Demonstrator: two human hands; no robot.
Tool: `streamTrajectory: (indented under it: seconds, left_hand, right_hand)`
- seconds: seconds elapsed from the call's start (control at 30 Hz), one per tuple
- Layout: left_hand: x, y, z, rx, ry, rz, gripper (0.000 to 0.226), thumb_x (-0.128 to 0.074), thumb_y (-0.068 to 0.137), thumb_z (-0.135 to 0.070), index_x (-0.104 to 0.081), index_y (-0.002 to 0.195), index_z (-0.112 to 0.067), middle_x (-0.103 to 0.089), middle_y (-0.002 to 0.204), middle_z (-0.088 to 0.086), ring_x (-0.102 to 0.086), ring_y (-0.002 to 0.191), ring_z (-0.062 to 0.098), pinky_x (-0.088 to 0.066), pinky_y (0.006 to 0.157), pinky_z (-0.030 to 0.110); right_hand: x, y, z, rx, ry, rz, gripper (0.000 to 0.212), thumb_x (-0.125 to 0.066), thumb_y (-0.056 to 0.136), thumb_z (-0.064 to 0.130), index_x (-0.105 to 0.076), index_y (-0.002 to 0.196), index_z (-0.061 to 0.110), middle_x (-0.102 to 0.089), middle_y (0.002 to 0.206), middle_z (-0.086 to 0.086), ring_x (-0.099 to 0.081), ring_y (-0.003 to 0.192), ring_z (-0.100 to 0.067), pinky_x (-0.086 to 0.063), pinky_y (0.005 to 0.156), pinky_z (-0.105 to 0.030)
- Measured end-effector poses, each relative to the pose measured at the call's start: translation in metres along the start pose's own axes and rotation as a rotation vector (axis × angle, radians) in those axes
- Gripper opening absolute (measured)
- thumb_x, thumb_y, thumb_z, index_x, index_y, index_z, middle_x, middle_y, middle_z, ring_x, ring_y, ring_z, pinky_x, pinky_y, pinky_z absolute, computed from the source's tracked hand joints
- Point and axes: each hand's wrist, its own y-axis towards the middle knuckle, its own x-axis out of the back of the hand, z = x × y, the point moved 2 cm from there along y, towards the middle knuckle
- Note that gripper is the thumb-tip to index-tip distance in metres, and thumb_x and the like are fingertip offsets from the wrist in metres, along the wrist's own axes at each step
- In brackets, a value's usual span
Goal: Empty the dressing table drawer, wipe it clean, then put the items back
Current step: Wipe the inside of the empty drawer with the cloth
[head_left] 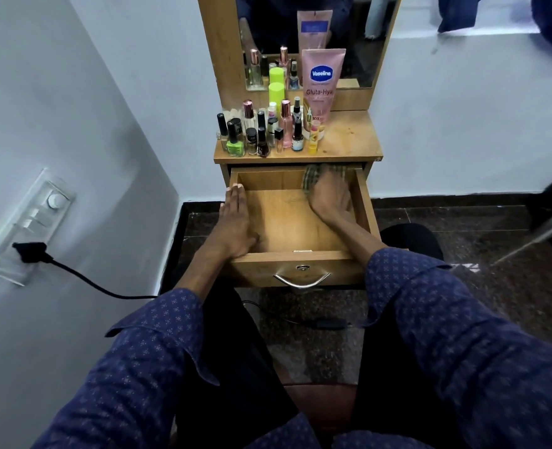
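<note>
The wooden drawer [277, 218] of the dressing table stands pulled out, with nothing lying on its bare bottom. My left hand [235, 222] rests flat along the drawer's left wall, fingers straight. Inside the drawer at the back right, my right hand [329, 196] presses a checked cloth [313, 178] against the back corner; the hand is blurred. Several nail polish and perfume bottles [261, 132] stand crowded on the table top [349, 137], beside a pink Vaseline tube [322, 82].
A mirror [359, 43] rises behind the bottles. The drawer front carries a metal handle [302, 280] and a lock. A black plug and cable [31, 252] hang from the wall switchboard at left. A dark granite floor [462, 228] lies below, with a charger cable on it.
</note>
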Motion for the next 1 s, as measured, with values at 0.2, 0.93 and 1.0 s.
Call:
streamTrajectory:
  seconds: [0.2, 0.93, 1.0]
  left_hand:
    - [0.001, 0.000, -0.001, 0.003, -0.012, -0.004, 0.115, -0.070, 0.097, -0.019, 0.024, 0.161, 0.000, 0.025, 0.172, 0.018, 0.023, 0.160, 0.032, 0.003, 0.132, 0.049]
    - [0.003, 0.000, -0.017, -0.007, 0.055, -0.043, 0.102, -0.057, 0.104, -0.046, 0.013, 0.165, -0.005, 0.020, 0.173, 0.016, 0.022, 0.160, 0.032, 0.004, 0.132, 0.050]
    - [0.001, 0.000, -0.025, 0.038, 0.074, -0.046, 0.100, -0.048, 0.105, -0.056, 0.012, 0.166, -0.004, 0.015, 0.174, 0.016, 0.021, 0.160, 0.033, 0.007, 0.131, 0.051]
  right_hand:
    - [-0.033, -0.010, 0.073, 0.250, -0.048, 0.143, 0.019, -0.058, 0.098, -0.001, -0.069, 0.111, 0.008, -0.071, 0.094, -0.009, -0.071, 0.085, -0.028, -0.062, 0.078, -0.042]
    - [0.071, -0.011, 0.012, 0.403, -0.124, 0.217, 0.027, -0.060, 0.101, 0.030, -0.073, 0.124, 0.025, -0.076, 0.115, 0.002, -0.061, 0.090, -0.010, -0.038, 0.061, -0.023]
    - [0.095, -0.007, -0.014, 0.353, -0.107, 0.104, 0.029, -0.059, 0.100, 0.029, -0.071, 0.125, 0.021, -0.074, 0.118, -0.003, -0.063, 0.096, -0.017, -0.040, 0.071, -0.028]
